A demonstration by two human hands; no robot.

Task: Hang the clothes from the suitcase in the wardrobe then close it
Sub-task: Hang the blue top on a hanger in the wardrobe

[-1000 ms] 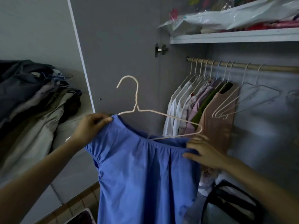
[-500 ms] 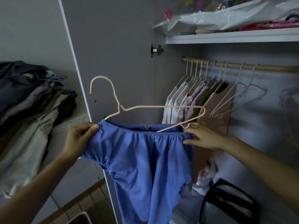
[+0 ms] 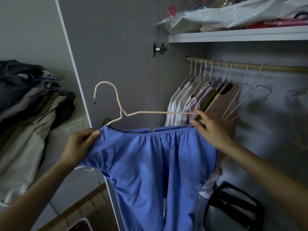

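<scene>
A blue garment [image 3: 155, 165] hangs between my hands in front of the open wardrobe. My left hand [image 3: 81, 144] grips its left shoulder. A cream wire hanger [image 3: 120, 105] sits partly inside the neckline, its hook up at the left. My right hand [image 3: 208, 129] pinches the hanger's right end together with the garment's right shoulder. Behind, the wooden rail [image 3: 266, 67] carries several hung clothes [image 3: 200, 100] and two bare hangers [image 3: 250, 99].
The grey wardrobe door [image 3: 108, 47] stands open at the left. A heap of clothes [image 3: 28, 104] lies on a surface far left. A shelf [image 3: 238, 35] with plastic-wrapped items runs above the rail. A black bag [image 3: 233, 209] sits at the wardrobe floor.
The hanger has tilted level and shifted left, its left arm sliding into the neckline. My right hand rose to grip the hanger's right end; the garment's top edge is now stretched flat.
</scene>
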